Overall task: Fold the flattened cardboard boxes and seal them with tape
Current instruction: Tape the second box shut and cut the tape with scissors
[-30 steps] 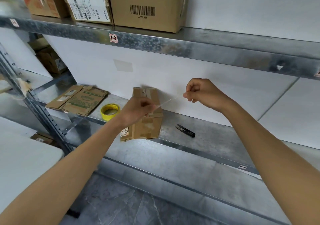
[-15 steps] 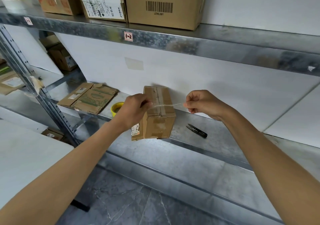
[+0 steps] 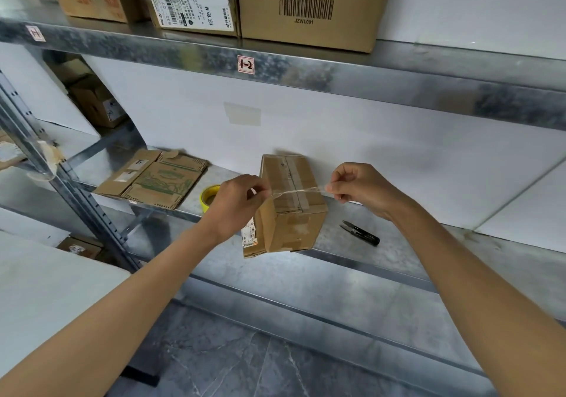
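A small folded cardboard box (image 3: 291,206) stands on the metal shelf (image 3: 398,252), old tape running along its top. A thin strip of clear tape (image 3: 295,192) stretches just above the box top. My left hand (image 3: 237,203) pinches its left end and my right hand (image 3: 361,188) pinches its right end. A yellow tape roll (image 3: 207,197) lies on the shelf behind my left hand, partly hidden. Flattened cardboard boxes (image 3: 156,179) lie further left on the shelf.
Small black snips (image 3: 360,232) lie on the shelf right of the box. Several cardboard boxes (image 3: 306,4) stand on the upper shelf. A slanted metal upright (image 3: 70,188) stands at left, with a white table surface (image 3: 46,298) below it.
Both hands have lowered the stretched tape strip from in front of the wall down to just over the box top, and the strip is now level. The view has moved closer.
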